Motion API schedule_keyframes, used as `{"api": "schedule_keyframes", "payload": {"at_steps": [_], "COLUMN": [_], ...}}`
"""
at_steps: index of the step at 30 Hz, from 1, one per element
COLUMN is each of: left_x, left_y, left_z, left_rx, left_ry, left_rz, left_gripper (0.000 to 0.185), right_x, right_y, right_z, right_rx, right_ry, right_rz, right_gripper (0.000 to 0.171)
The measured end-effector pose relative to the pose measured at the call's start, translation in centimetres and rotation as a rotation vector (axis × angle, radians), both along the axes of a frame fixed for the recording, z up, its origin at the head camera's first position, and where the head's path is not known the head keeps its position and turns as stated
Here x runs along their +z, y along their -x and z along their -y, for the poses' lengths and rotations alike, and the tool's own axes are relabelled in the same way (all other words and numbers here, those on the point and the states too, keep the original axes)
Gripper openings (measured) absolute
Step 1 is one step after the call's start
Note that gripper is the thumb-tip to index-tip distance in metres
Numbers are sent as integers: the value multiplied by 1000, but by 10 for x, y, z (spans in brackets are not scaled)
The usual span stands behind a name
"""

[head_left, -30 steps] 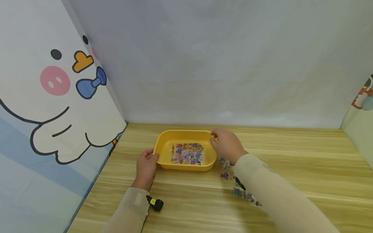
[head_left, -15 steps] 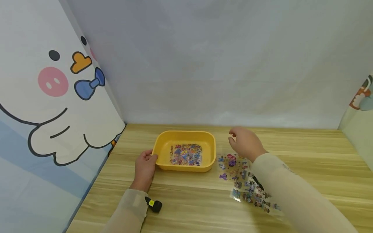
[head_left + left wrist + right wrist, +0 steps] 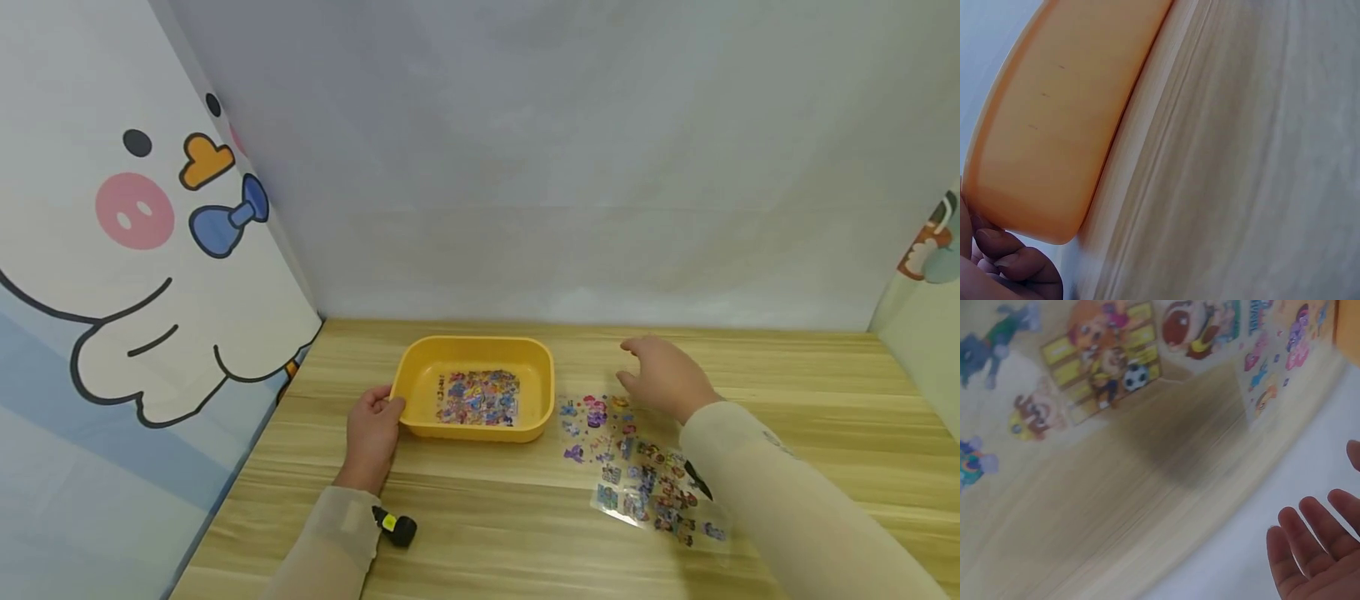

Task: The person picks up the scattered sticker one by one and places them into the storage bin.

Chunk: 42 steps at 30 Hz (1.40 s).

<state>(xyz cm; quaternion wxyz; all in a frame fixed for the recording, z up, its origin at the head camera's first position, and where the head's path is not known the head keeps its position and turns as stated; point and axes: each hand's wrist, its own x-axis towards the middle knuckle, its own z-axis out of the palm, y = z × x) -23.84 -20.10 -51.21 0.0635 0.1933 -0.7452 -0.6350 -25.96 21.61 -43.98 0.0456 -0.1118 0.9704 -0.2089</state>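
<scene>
A yellow plastic tray [image 3: 474,432] stands near the back of the table, with a colourful sticker sheet [image 3: 480,398] lying flat inside. At its left end my left hand [image 3: 372,433] pinches the rim between thumb and curled fingers; the left wrist view has these fingers [image 3: 1025,265] under the tray's corner [image 3: 1054,215]. My right hand [image 3: 667,379] hovers to the right of the tray with nothing in it, its fingers spread apart in the right wrist view. Below it lie clear sticker sheets [image 3: 596,429] with cartoon figures, overlapping another sheet group [image 3: 660,500].
A wood-grain table [image 3: 487,525] runs back to a pale cloth wall [image 3: 600,167]. On the left hangs a cloth printed with a cartoon figure [image 3: 138,208]. A black strap device [image 3: 397,527] sits at my left wrist.
My right hand has left the tray's right rim and moved right, its fingers opening and more of the sticker sheets showing. The left hand stays on the tray.
</scene>
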Motion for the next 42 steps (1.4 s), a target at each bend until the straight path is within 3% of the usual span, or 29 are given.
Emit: {"api": "schedule_keyframes", "payload": {"at_steps": [12, 20, 31, 42], "left_x": [-1, -1, -4, -2], "left_y": [1, 2, -1, 0], "left_z": [0, 0, 2, 1], "left_rx": [2, -7, -8, -17], "left_ry": [15, 24, 35, 39], "left_rz": [-17, -8, 14, 15], "left_gripper": [33, 34, 36, 36], "right_x": [-17, -26, -36, -41], "right_y": [-10, -13, -13, -7], "right_z": [-7, -8, 1, 3], "right_rx": [-7, 31, 57, 51], "right_ry": [-35, -73, 5, 7], "right_rz": [32, -21, 70, 76], "right_gripper": [72, 67, 59, 42]}}
